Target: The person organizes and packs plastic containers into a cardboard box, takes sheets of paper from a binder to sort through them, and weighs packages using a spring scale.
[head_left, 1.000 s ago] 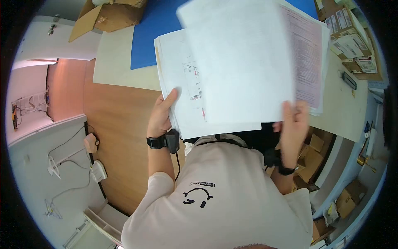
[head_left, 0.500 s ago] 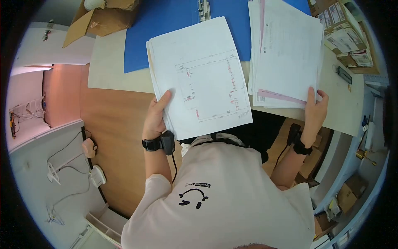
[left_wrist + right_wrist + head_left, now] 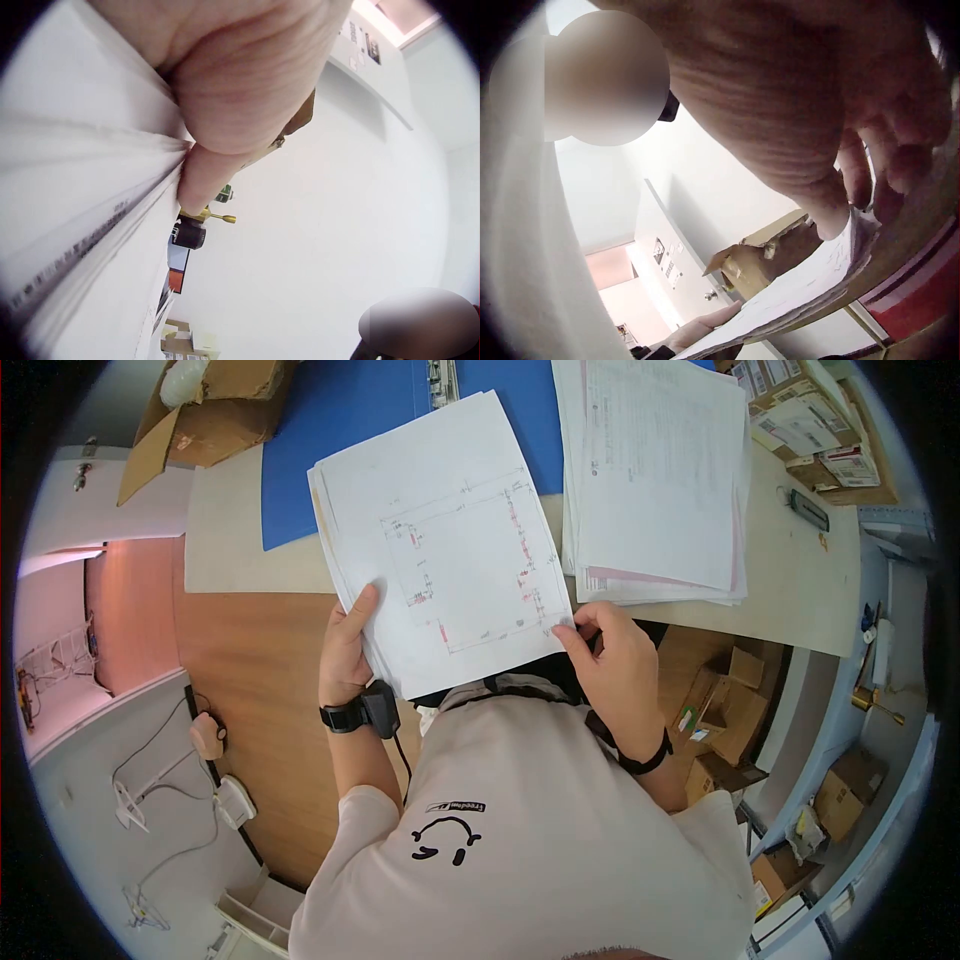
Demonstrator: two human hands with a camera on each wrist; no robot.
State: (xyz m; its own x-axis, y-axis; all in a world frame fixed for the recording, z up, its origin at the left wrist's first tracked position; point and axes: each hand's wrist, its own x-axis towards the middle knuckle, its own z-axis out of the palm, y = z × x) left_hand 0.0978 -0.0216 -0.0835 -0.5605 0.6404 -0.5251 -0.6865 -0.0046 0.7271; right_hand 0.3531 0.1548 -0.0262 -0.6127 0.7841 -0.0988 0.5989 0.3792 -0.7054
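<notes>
A thick stack of papers [image 3: 455, 545], its top sheet bearing a line drawing with red marks, is tilted above the person's lap. The left hand [image 3: 347, 650] grips its left edge, thumb on top and the other fingers underneath. In the left wrist view the stack's layered edges [image 3: 112, 217] press against that palm. The right hand [image 3: 620, 665] pinches the lower right corner between thumb and fingers; the right wrist view shows the thumb [image 3: 832, 223] at the corner. To the right, a second pile of papers [image 3: 660, 480], with pink sheets among the white, lies on the table.
Under the papers is a blue folder [image 3: 340, 420] with a metal clip [image 3: 442, 382] on the pale table [image 3: 260, 565]. An open cardboard box [image 3: 235, 420] stands at the back left, more boxes [image 3: 800, 425] at the back right. A small dark object [image 3: 808, 510] lies near the table's right side.
The right hand carried a sheet rightward onto the second pile, let go, and came back to the held stack's lower right corner. The left hand has kept its grip.
</notes>
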